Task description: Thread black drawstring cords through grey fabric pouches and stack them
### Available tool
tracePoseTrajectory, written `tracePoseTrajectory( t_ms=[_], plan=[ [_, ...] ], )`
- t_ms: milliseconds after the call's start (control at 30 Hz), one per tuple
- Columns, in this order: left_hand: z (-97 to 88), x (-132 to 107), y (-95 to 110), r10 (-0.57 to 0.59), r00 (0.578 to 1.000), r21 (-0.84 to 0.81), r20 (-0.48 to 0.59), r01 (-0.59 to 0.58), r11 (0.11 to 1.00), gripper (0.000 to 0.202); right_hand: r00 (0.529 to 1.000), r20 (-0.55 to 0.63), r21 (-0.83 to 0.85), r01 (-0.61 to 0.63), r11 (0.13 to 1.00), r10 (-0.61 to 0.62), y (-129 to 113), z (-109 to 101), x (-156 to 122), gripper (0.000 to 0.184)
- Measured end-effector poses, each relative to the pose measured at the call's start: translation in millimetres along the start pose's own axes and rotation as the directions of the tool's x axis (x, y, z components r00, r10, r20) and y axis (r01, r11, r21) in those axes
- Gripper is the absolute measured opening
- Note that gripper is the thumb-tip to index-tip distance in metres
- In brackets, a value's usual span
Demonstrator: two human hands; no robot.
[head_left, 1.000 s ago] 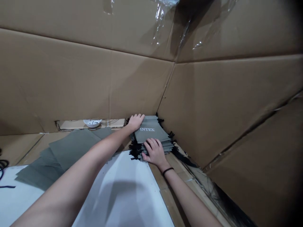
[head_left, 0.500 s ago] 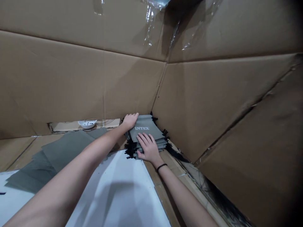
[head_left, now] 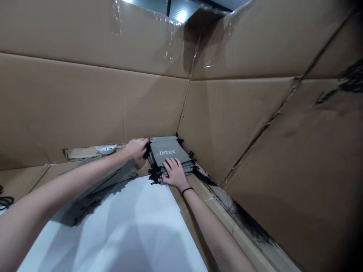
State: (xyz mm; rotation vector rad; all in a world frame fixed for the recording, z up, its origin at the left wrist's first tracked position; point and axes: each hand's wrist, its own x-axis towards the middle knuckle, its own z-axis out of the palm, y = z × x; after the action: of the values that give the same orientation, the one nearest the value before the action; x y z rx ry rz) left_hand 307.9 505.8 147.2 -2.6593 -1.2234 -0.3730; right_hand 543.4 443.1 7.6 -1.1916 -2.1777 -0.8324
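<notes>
A stack of grey drawstring pouches [head_left: 167,145], the top one printed INTEX, lies in the corner of the cardboard walls. Black cord ends [head_left: 146,149] stick out along its sides. My right hand [head_left: 175,173] rests on the near edge of the stack, fingers spread over the top pouch and thumb toward the left. At the stack's upper left side, my left hand [head_left: 137,147] has its fingers curled closed around the black cord ends; the fingertips are partly hidden. A second pile of grey fabric pieces [head_left: 99,189] lies to the left, partly covered by my left forearm.
Tall cardboard walls [head_left: 85,102] enclose the back and right. A white bowl [head_left: 106,149] with small dark pieces sits in a cut-out slot in the back wall. The white work surface [head_left: 136,226] spreads in front. Black cords [head_left: 5,200] show at the far left.
My left hand has moved left off the top pouch to the cord ends at the stack's side. My right hand stays on the stack. The view has shifted and tilted slightly upward.
</notes>
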Motion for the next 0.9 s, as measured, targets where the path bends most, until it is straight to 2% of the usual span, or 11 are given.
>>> tracePoseTrajectory(
  t_ms=[133, 200, 300, 433, 667, 767, 900],
  plan=[
    [-8.7, -57, 1, -0.011, 0.999, -0.037, 0.042, 0.012, 0.999, 0.033, 1.0, -0.004, 0.023, -0.01, 1.0, 0.01, 1, 1, -1, 0.053],
    [-15.6, -86, 7, -0.03, 0.997, -0.137, 0.065, 0.039, 0.99, 0.034, 1.0, 0.001, 0.027, -0.01, 1.0, 0.01, 2, 0, -2, 0.052],
    [-30.4, -130, 19, -0.01, 0.986, -0.206, 0.166, 0.044, 0.978, 0.025, 1.0, 0.001, 0.025, -0.001, 1.0, 0.001, 2, -2, -3, 0.051],
    [-47.0, -185, 32, -0.014, 0.983, -0.271, 0.184, 0.065, 0.96, 0.022, 1.0, 0.01, 0.035, 0.012, 0.999, -0.012, 1, -4, -2, 0.048],
    [-60.8, -261, 35, -0.082, 0.988, -0.349, 0.133, 0.124, 0.929, 0.023, 0.996, -0.032, 0.008, 0.085, 0.996, -0.084, -3, -14, -7, 0.047],
    [-62.5, -289, 33, -0.083, 0.993, -0.368, 0.082, 0.107, 0.924, 0.022, 0.991, -0.063, -0.021, 0.12, 0.993, -0.121, -6, -27, -15, 0.043],
    [-59.9, -316, 32, -0.062, 0.998, -0.415, -0.001, 0.057, 0.908, 0.019, 0.991, -0.049, -0.042, 0.126, 0.991, -0.128, -16, -49, -20, 0.034]
  ],
)
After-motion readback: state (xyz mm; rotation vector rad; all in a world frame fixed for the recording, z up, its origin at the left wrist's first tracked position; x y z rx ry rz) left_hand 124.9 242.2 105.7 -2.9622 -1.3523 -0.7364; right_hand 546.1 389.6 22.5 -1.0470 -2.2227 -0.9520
